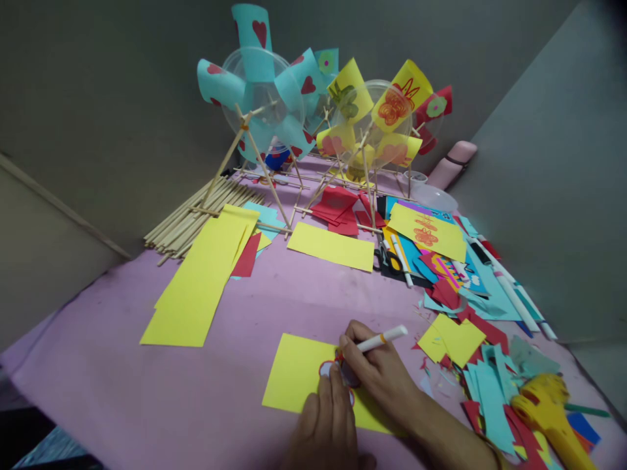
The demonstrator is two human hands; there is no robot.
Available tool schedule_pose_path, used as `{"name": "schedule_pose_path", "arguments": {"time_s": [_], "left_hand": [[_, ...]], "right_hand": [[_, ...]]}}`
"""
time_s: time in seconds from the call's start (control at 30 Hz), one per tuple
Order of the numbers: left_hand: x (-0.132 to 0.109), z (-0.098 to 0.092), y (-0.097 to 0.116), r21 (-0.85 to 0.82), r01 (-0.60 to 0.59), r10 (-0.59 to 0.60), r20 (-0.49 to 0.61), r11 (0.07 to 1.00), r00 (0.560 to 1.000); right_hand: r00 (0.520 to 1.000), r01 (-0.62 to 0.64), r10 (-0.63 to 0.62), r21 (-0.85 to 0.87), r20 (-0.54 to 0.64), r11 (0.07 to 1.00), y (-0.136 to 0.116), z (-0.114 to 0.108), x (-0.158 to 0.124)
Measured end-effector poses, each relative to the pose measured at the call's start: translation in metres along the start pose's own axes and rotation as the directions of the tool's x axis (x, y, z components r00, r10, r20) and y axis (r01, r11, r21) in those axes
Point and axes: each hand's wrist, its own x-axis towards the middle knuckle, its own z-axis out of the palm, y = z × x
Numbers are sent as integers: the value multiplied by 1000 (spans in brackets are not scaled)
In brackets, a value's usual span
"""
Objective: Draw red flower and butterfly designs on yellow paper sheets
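Note:
My right hand (pixel 375 372) is closed round a white marker (pixel 385 338), its tip down near a small round piece on a yellow sheet (pixel 294 372). My left hand (pixel 326 424) lies beside it, fingers stretched out, with the fingertips pressing on the small pale round piece (pixel 327 369) with a red edge. Part of the yellow sheet is hidden under both hands. Another yellow strip (pixel 333 247) lies farther back on the pink tabletop (pixel 245 391).
Several paper-bladed wheels on stick stands (pixel 257 85) are at the back. Yellow strips (pixel 196 281) and sticks (pixel 196 222) lie left. Scissors (pixel 388 260), markers, paper scraps (pixel 490 391) and a yellow glue gun (pixel 548 411) lie right.

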Motion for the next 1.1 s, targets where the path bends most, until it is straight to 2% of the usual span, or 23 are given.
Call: {"name": "schedule_pose_path", "arguments": {"time_s": [0.27,0.7,0.93,1.1], "left_hand": [[-1,0,1,9,-12,12,28,1000,1000],[1,0,0,-3,6,-6,-19,1000,1000],[5,-6,-2,8,-12,12,2,1000,1000],[1,-4,-1,24,-13,12,56,1000,998]], "right_hand": [[1000,2,-1,28,-16,1000,3,1,0],[999,1,2,63,-44,998,3,3,1],[998,0,4,64,-63,998,4,4,0],[997,10,-5,57,-75,998,5,4,1]]}}
